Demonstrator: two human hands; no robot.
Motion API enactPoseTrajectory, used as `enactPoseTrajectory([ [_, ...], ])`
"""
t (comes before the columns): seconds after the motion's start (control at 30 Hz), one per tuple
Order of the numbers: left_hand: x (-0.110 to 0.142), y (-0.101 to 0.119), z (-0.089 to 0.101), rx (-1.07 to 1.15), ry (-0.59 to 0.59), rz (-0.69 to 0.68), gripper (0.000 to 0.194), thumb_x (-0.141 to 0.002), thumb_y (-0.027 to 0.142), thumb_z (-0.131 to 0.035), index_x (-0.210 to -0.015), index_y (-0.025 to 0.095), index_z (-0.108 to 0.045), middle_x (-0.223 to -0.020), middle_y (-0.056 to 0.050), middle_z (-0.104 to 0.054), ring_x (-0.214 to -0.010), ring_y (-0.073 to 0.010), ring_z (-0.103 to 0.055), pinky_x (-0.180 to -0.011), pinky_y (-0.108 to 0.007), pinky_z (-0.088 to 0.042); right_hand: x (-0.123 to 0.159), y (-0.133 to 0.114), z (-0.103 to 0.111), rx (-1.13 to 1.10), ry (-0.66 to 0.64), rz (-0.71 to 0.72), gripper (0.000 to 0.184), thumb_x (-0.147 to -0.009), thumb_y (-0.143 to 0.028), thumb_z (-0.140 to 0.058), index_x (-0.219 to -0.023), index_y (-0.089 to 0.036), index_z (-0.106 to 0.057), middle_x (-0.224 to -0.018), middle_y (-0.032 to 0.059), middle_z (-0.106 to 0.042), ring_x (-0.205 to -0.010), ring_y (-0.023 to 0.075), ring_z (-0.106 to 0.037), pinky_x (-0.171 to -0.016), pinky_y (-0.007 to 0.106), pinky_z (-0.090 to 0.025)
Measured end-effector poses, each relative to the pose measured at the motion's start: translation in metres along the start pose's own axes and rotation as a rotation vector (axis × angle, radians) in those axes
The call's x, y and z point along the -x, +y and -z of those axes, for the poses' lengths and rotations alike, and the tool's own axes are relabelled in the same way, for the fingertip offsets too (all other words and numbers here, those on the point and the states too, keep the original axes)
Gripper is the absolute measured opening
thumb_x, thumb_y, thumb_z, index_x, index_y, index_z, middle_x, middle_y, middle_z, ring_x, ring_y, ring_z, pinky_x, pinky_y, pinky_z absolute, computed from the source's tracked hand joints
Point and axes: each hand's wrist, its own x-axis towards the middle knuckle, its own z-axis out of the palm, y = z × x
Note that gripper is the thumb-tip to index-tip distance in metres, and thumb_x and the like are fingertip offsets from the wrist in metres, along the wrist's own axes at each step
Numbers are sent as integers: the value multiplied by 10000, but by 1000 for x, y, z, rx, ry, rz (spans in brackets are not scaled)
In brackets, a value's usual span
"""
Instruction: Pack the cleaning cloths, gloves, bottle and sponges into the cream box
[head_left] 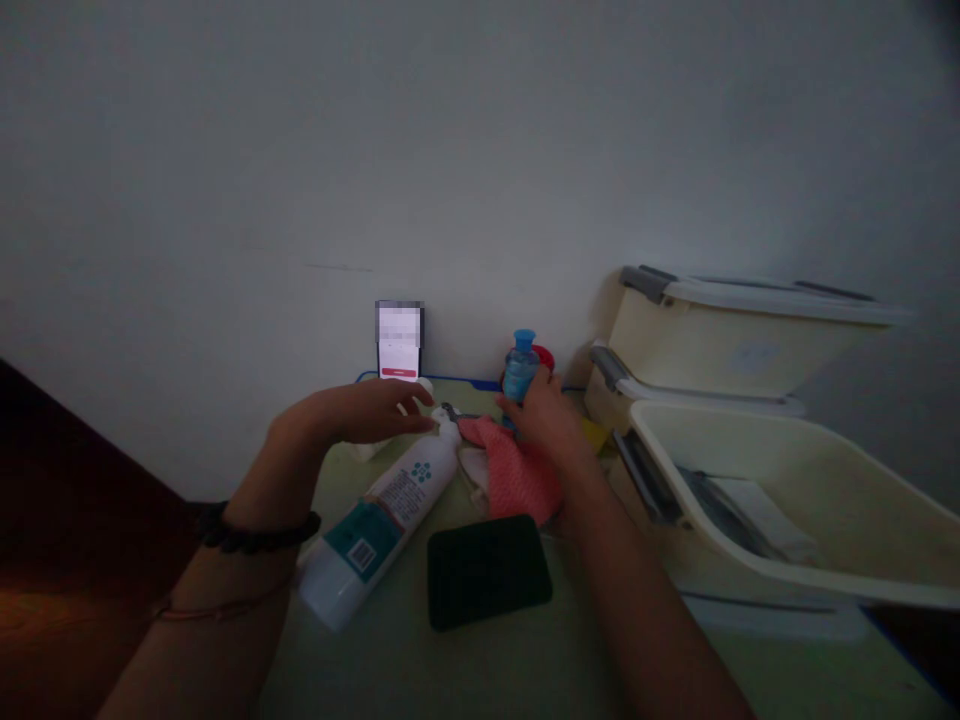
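My right hand (547, 415) is closed round a small clear-blue bottle (519, 370) with a blue cap, which stands upright near the wall. Thumb and fingers lie on either side of it. My left hand (386, 408) hovers palm-down with its fingers apart, over a white object (367, 450) that it mostly hides. Below it a large white bottle (390, 520) with a green label lies on its side. A pink-red cloth (517, 475) is crumpled under my right wrist. Nearer to me lies a dark green rectangular case (489, 572). Something red (544, 356) shows behind the blue bottle.
A lit phone (399, 340) leans on the wall at the back. To the right, an open cream bin (750, 430) holds a few flat items, with a lidded cream box (735, 345) stacked behind it. A yellow item (595, 435) lies beside my right wrist.
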Motion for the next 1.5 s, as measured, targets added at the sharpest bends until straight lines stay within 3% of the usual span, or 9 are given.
enactPoseTrajectory([
  [0.23,-3,-3,-2,27,41,-46,510,-803,464,-463,-1197,145,-527,-1126,-122,-655,-950,-237,-629,-739,-303,-485,-15,9,-35,-120,70,12,433,-839,-356,-496,-1164,-107,-352,-1039,172,-638,-904,269,-646,-699,336,-472],
  [0.4,-6,-1,-1,81,319,-165,513,-828,454,-464,-1234,139,-472,-1142,-141,-623,-943,-234,-627,-745,-321,-495,-16,12,-40,-156,165,87,379,-818,-296,-507,-1135,-118,-400,-1032,165,-641,-891,274,-633,-729,358,-454],
  [0.5,-5,6,0,163,533,-254,579,-830,451,-496,-1317,165,-366,-1215,-148,-556,-931,-225,-624,-727,-330,-515,-14,7,-31,-178,251,178,395,-804,-255,-507,-1161,-113,-415,-1111,165,-601,-983,281,-581,-811,378,-427],
  [0.67,1,25,0,319,773,-423,601,-837,360,-523,-1359,191,-277,-1217,-145,-504,-799,-169,-620,-627,-294,-540,-6,-10,1,-214,375,336,412,-748,-235,-536,-1148,-172,-455,-1111,106,-573,-1025,268,-517,-884,395,-387],
  [0.83,9,34,3,262,975,-455,406,-875,392,-471,-1208,161,-497,-997,-89,-602,-658,-116,-592,-531,-210,-477,10,-25,22,-213,421,479,379,-709,-221,-529,-1084,-195,-486,-1030,82,-571,-889,246,-560,-707,347,-437],
  [0.97,14,38,4,108,1015,-362,342,-883,423,-450,-961,134,-615,-744,-35,-633,-591,-110,-554,-521,-205,-412,22,-32,30,-163,364,576,368,-698,-202,-523,-1065,-197,-488,-975,70,-612,-816,237,-590,-635,324,-420],
  [1.1,16,43,2,29,1130,-300,273,-899,346,-417,-760,156,-557,-552,36,-500,-462,-84,-445,-452,-202,-316,30,-36,37,-168,202,601,269,-705,-270,-546,-963,-210,-498,-806,41,-643,-681,212,-599,-561,294,-386],
  [1.2,16,44,2,7,1229,-309,270,-893,284,-397,-656,180,-474,-494,61,-391,-416,-76,-375,-423,-208,-264,33,-38,40,-229,99,608,290,-694,-341,-577,-939,-207,-500,-733,33,-636,-638,200,-590,-554,289,-387],
  [1.5,17,43,3,6,1239,-344,291,-864,249,-389,-581,193,-423,-464,64,-339,-397,-77,-342,-411,-214,-253,31,-33,41,-407,-76,659,330,-660,-377,-598,-930,-197,-538,-777,37,-630,-644,165,-560,-564,283,-402],
])
